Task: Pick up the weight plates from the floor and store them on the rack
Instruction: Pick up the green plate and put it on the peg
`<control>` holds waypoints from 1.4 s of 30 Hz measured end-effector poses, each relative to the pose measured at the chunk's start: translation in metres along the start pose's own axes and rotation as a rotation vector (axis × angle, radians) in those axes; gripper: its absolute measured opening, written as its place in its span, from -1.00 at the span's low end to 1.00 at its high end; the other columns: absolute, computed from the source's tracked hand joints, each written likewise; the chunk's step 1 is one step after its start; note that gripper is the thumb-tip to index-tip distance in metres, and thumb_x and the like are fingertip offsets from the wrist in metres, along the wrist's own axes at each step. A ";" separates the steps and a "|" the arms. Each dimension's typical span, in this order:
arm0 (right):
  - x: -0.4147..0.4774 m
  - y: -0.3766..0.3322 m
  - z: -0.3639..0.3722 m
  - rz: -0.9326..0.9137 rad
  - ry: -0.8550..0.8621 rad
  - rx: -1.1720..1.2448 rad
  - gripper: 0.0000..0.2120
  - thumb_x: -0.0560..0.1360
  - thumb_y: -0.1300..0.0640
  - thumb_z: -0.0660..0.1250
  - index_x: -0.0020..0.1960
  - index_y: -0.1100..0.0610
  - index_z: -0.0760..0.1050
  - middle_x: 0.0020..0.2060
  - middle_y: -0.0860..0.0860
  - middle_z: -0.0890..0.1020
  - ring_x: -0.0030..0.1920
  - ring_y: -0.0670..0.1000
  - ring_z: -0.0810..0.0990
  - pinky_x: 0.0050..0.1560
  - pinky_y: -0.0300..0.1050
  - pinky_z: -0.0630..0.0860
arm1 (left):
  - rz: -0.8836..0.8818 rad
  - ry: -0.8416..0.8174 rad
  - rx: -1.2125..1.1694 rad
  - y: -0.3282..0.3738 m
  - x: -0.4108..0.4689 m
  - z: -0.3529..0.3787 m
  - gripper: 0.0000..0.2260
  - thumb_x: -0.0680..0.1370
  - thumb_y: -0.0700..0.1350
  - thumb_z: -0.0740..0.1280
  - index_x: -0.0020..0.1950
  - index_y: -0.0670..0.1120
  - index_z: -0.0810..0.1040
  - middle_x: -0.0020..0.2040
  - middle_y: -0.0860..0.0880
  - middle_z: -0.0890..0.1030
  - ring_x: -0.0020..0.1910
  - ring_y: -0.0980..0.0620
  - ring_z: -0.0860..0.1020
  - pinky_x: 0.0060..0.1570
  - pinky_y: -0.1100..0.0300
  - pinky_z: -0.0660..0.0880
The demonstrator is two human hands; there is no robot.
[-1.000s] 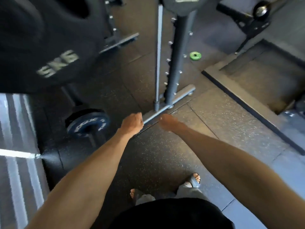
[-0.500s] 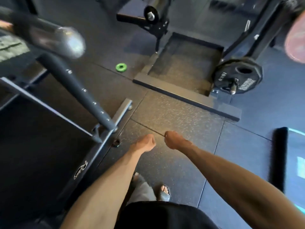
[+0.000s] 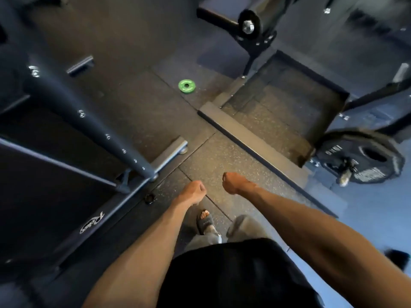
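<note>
Site is a weight-training gym: speckled rubber floor tiles [image 3: 222, 161], a steel rack upright [image 3: 89, 121] with a row of studs, a small green weight plate [image 3: 186, 86] flat on the floor, and a large black plate [image 3: 364, 161] loaded on a machine beside a rubber-lined platform [image 3: 278, 103].

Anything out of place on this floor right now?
Yes: one small green weight plate lies flat and alone on the rubber floor, just left of the lifting platform corner, beyond the rack's foot, on no peg. Nothing else looks spilled or broken.
</note>
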State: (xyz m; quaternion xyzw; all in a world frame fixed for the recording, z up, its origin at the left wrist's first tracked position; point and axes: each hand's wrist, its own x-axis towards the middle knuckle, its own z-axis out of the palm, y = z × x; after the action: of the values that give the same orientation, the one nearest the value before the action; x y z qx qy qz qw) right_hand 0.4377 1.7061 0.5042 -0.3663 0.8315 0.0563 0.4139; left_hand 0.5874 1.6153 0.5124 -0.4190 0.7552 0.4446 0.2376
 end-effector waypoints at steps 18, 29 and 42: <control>0.278 -0.045 -0.265 -0.518 -0.114 -0.219 -0.71 0.60 0.16 0.16 0.19 0.29 0.53 0.15 0.31 0.61 0.18 0.31 0.58 0.11 0.06 0.52 | -0.337 0.193 -0.051 0.115 0.222 -0.176 -0.74 0.63 -0.17 0.16 0.18 -0.22 0.59 0.22 -0.23 0.61 0.21 -0.21 0.57 0.15 0.03 0.46; 0.469 -0.039 -0.419 -0.406 -0.158 -0.242 -0.71 0.58 0.22 0.19 0.21 0.33 0.54 0.17 0.31 0.61 0.21 0.29 0.58 0.11 0.01 0.51 | -0.234 0.170 -0.103 0.210 0.444 -0.339 -0.82 0.59 -0.13 0.22 0.07 -0.11 0.58 0.15 -0.21 0.63 0.15 -0.20 0.59 0.15 0.01 0.51; 0.759 -0.141 -0.512 -0.084 -0.139 -0.092 -0.73 0.55 0.22 0.25 0.23 0.24 0.52 0.15 0.22 0.63 0.12 0.23 0.62 0.10 0.06 0.59 | -0.291 0.061 -0.054 0.176 0.742 -0.533 -0.81 0.59 -0.17 0.19 -0.05 -0.19 0.58 -0.16 -0.18 0.64 -0.28 -0.09 0.61 -0.26 0.13 0.50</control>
State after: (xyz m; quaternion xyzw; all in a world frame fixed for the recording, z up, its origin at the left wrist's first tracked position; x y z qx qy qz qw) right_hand -0.0964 0.9731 0.3132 -0.4147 0.7812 0.1021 0.4553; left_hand 0.0482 0.8833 0.3150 -0.5435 0.6813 0.4126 0.2650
